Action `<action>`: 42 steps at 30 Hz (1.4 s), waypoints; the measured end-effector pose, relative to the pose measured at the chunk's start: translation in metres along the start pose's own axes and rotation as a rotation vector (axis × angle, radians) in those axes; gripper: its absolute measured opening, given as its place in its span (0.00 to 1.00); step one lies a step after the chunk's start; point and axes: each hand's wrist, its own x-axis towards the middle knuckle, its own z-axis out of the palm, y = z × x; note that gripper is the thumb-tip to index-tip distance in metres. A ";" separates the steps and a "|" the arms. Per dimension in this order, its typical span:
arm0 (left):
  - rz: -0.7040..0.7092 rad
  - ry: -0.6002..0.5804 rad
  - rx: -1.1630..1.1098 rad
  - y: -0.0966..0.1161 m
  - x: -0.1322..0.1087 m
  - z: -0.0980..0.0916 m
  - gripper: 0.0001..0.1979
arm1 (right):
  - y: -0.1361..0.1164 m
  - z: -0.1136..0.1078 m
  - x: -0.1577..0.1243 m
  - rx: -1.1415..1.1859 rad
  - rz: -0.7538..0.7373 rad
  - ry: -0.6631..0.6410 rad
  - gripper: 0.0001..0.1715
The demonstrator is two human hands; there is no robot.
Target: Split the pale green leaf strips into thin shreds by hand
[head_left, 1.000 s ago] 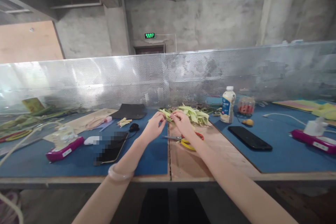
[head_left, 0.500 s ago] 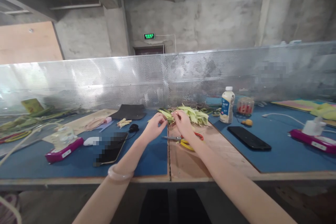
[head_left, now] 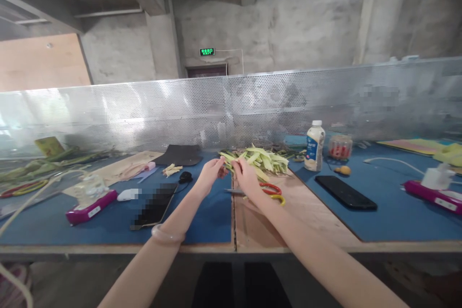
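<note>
My left hand [head_left: 212,173] and my right hand [head_left: 246,174] are close together over the middle of the table, fingers bent and tips pinched. Whatever sits between the fingertips is too small to make out. Right behind them lies a heap of pale green leaf strips [head_left: 269,160], some ends showing just beyond the fingers. Beneath my right wrist, partly covered by it, is a pair of scissors [head_left: 270,188] with one red and one yellow handle loop. Its blades point left.
On the left are a tablet-like black device [head_left: 155,206], a purple power strip [head_left: 92,207] and a black sheet [head_left: 178,155]. To the right stand a drink bottle [head_left: 315,147] and a lidded jar [head_left: 340,147], with a black phone [head_left: 345,192] in front. A perforated metal screen [head_left: 162,110] runs behind.
My left hand has turned slightly, its lower fingers curling in more. My right hand has shifted a little left and lower. The view has moved slightly; the objects on the table stay put.
</note>
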 end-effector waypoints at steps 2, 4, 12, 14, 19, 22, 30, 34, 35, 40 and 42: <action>0.083 0.039 0.062 -0.001 0.000 0.001 0.17 | -0.002 0.001 -0.002 -0.013 0.009 0.003 0.15; 0.160 0.085 0.140 -0.002 0.000 0.003 0.14 | -0.003 0.001 -0.003 -0.027 0.013 -0.001 0.15; 0.253 0.246 0.315 0.008 -0.008 0.010 0.12 | -0.012 0.006 -0.007 -0.036 -0.019 0.056 0.15; 0.225 0.228 0.269 0.009 -0.008 0.011 0.13 | -0.014 0.008 -0.008 -0.019 -0.023 0.073 0.15; 0.184 0.154 0.215 0.008 -0.005 0.010 0.15 | -0.017 0.008 -0.010 -0.004 -0.039 0.070 0.16; 0.220 0.212 0.278 0.007 -0.006 0.011 0.15 | -0.017 0.010 -0.010 0.009 -0.002 0.079 0.17; 0.301 0.353 0.478 0.008 -0.011 0.010 0.14 | -0.019 0.012 -0.009 0.045 0.025 0.092 0.17; 0.333 0.351 0.510 0.008 -0.010 0.008 0.13 | -0.019 0.008 -0.009 0.047 0.044 0.076 0.18; 0.337 0.348 0.513 0.008 -0.010 0.007 0.12 | -0.019 0.007 -0.009 0.049 0.048 0.074 0.17; 0.363 0.393 0.505 0.010 -0.011 0.008 0.11 | -0.020 0.006 -0.009 0.042 0.050 0.093 0.17; 0.365 0.424 0.498 0.010 -0.012 0.008 0.11 | -0.021 0.007 -0.009 0.047 0.043 0.099 0.16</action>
